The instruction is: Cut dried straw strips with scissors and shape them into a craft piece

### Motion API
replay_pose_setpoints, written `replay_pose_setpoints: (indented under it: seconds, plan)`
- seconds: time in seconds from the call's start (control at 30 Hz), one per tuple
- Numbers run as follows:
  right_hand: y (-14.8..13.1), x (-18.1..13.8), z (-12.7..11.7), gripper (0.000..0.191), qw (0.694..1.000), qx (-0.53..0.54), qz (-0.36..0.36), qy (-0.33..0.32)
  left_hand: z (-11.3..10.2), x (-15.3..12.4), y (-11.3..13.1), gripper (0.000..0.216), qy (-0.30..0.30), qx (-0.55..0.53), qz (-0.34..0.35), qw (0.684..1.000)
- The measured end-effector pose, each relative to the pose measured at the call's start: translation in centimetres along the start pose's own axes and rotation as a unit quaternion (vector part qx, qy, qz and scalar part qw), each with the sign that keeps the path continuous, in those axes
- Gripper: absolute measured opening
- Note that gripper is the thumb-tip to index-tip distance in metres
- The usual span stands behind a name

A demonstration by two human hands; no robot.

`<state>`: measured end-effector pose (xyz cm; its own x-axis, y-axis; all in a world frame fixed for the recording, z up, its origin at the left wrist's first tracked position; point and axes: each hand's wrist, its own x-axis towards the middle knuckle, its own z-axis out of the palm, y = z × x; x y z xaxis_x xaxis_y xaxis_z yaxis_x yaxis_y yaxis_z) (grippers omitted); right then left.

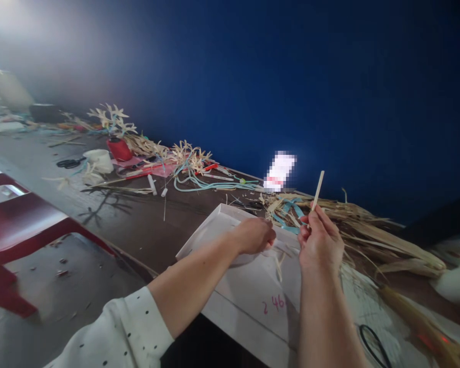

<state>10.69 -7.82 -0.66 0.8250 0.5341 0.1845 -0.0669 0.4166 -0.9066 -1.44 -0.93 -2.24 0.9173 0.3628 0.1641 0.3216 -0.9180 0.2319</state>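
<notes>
My right hand [322, 243] is raised over the right side of a white cardboard box [249, 301], closed on a thin pale strip [319, 188] that points up from the fingertips. The strip looks like a piece of dried husk or straw. My left hand [254, 236] is over the box with its fingers curled; whatever they pinch, if anything, is hidden. Below it lie a few narrow pale strips [279, 266] in the box. Pink handwritten figures [274, 305] mark the box's near side.
Dried husk leaves [391, 235] lie to the right, beside blue ribbon [291, 209]. Along the wall are husk flowers [191, 157], light-blue cords [203, 184], a white cup [98, 160], black scissors [71, 163] and a red pot [119, 149]. A red stool [26, 220] stands left.
</notes>
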Motion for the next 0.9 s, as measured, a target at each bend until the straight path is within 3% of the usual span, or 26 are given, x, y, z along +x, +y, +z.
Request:
replay_pose_setpoints:
  seconds: [0.2,0.33,0.4,0.5,0.6,0.67,0.77,0.9]
  plan:
    - [-0.2,0.0,0.0,0.042,1.0,-0.007,0.005,0.001,-0.5,-0.2,0.3,0.018,0.009,-0.017,-0.001,1.0]
    - [-0.3,-0.1,0.1,0.043,1.0,-0.008,0.007,0.005,-1.2,-0.3,-0.1,0.017,0.051,-0.133,-0.045,0.989]
    - [-0.3,-0.1,0.2,0.043,1.0,-0.009,0.017,0.0,-1.4,-0.1,-0.5,0.016,0.086,-0.232,-0.105,0.963]
    - [-0.3,-0.3,0.2,0.043,0.998,-0.017,0.056,-0.036,-1.5,0.2,-1.0,0.018,0.119,-0.411,-0.18,0.886]
    - [-0.1,-0.6,0.1,0.049,0.985,-0.03,0.129,-0.109,-1.6,0.4,-1.2,0.018,0.142,-0.518,-0.209,0.817]
    - [0.0,-0.8,0.0,0.052,0.968,-0.045,0.18,-0.166,-1.7,0.4,-1.1,0.019,0.153,-0.539,-0.206,0.803]
    - [0.3,-0.9,0.0,0.048,0.949,-0.066,0.212,-0.225,-1.8,0.4,-1.0,0.02,0.153,-0.539,-0.198,0.804]
    - [0.6,-0.7,0.0,0.043,0.957,-0.082,0.193,-0.202,-1.9,0.4,-0.9,0.02,0.161,-0.551,-0.215,0.79]
